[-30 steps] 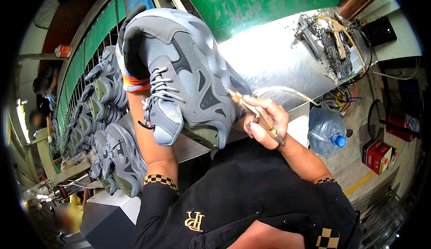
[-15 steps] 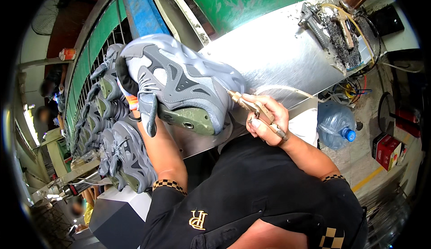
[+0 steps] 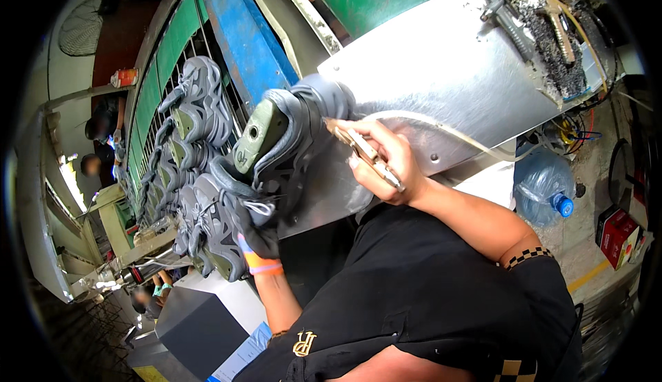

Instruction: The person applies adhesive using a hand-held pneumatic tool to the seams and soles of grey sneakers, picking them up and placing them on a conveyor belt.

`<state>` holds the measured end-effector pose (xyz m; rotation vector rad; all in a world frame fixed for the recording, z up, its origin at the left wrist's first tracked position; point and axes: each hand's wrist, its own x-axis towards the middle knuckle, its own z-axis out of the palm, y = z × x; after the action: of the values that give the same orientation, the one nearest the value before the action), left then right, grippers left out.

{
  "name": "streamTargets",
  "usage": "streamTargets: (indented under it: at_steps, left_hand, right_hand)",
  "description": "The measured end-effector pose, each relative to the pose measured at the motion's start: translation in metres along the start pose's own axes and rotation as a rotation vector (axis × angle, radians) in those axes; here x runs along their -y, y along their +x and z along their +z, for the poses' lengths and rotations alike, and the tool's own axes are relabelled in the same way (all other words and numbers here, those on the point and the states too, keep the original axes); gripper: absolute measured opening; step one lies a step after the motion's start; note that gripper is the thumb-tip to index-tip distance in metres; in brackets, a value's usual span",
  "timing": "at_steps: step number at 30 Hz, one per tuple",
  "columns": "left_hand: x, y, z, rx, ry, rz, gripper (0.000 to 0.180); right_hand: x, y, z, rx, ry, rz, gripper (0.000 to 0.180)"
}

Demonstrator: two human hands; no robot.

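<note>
A grey sneaker (image 3: 295, 144) with an olive-green heel patch (image 3: 261, 137) is tilted over the left end of the metal table, heel upward. My left hand (image 3: 261, 236), in a dark glove with an orange and purple cuff, grips it low by the laces; its fingertips are partly hidden. In my right hand (image 3: 392, 160), bare, is a small brass-coloured nozzle gun (image 3: 365, 151). Its tip is close to the sole edge of the sneaker; I cannot tell whether they touch. A pale hose (image 3: 441, 127) runs behind that hand across the table.
More grey sneakers (image 3: 200, 99) crowd a green-edged rack at the left. A blue panel (image 3: 248, 30) borders the metal table (image 3: 414, 58). On its far right corner lie metal tools (image 3: 507, 20) amid dark residue. A large water bottle (image 3: 545, 185) stands below, right.
The sneaker has been turned over, its heel patch now facing up instead of down. My left hand has come down toward me, and my right hand has moved left with the nozzle gun.
</note>
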<state>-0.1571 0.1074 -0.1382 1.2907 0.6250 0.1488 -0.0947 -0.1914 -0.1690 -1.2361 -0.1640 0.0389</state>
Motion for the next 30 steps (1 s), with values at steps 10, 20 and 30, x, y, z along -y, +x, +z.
streamTargets:
  at_steps: [10,20,30]
  left_hand:
    - [0.011,-0.097,0.044,0.235,0.079,-0.458,0.065]
    - [0.027,-0.091,0.079,0.383,-0.343,-0.643,0.078]
    - [0.042,-0.088,0.113,0.49,-0.383,-0.772,0.087]
  right_hand:
    - [-0.009,0.006,0.011,0.06,0.142,0.111,0.042]
    - [-0.002,-0.007,0.003,0.128,0.291,0.315,0.037]
    - [0.032,-0.045,-0.038,0.149,0.294,0.44,0.036]
